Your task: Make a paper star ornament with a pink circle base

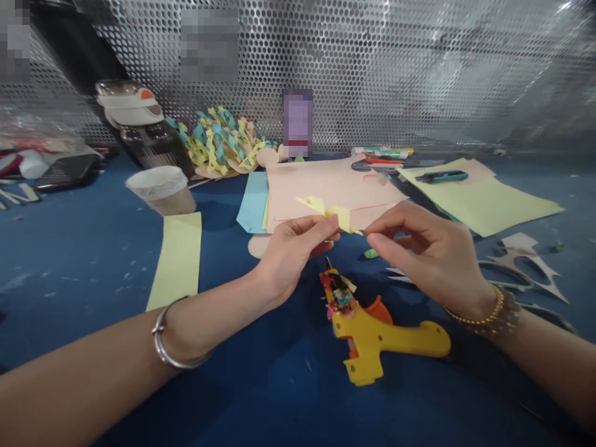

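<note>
My left hand (298, 251) pinches a small twisted yellow paper strip (343, 218) between thumb and fingers. At the strip's thin right end, the thumb and forefinger of my right hand (421, 254) are closed on its tip. Below both hands a yellow hot glue gun (386, 341) with an orange trigger lies on its side; its nozzle end is crusted with coloured scraps. Behind the strip are sheets of pink paper (326, 180), with blue paper (252, 202) showing at their left edge.
Scissors (505, 273) lie partly under my right wrist. A utility knife (442, 176) rests on yellow sheets (493, 198). Leftward are a yellow paper piece (177, 261), a paper cup (162, 189) and a dark bottle (144, 130). Curly paper pieces (223, 139) sit before the perforated metal panel (419, 74).
</note>
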Motion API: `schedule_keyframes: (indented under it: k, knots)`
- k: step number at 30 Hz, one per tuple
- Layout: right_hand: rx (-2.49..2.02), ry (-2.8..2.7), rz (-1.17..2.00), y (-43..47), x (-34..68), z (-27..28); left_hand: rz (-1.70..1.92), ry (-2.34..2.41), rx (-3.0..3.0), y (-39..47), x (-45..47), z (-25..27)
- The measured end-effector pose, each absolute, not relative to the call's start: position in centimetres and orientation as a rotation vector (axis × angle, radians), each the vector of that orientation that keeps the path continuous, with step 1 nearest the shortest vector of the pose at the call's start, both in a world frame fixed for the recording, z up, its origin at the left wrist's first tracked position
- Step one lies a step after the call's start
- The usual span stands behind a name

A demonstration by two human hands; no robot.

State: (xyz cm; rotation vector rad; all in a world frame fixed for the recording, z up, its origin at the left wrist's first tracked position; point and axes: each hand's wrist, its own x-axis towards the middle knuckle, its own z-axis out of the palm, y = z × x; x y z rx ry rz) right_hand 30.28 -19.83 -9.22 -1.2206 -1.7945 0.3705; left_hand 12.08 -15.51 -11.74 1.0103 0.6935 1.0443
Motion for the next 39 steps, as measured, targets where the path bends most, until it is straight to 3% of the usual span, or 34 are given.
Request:
schedule_keyframes:
  k: [19, 27, 39]
  knots:
    - [-1.080, -1.987, -0.144, -19.9, 29.6, -9.4, 1.057, 0.704, 1.084, -15.8, 12.3, -11.7]
    - [-1.175, -1.969, -0.163, -20.2, 29.7, -9.5, 1.062, 0.760, 1.125, -16.1, 12.5, -11.7]
    - [-1.137, -1.939, 0.081, -19.6, 30.3, -9.6, 1.055, 0.723, 0.974, -15.7, 12.4, -11.5]
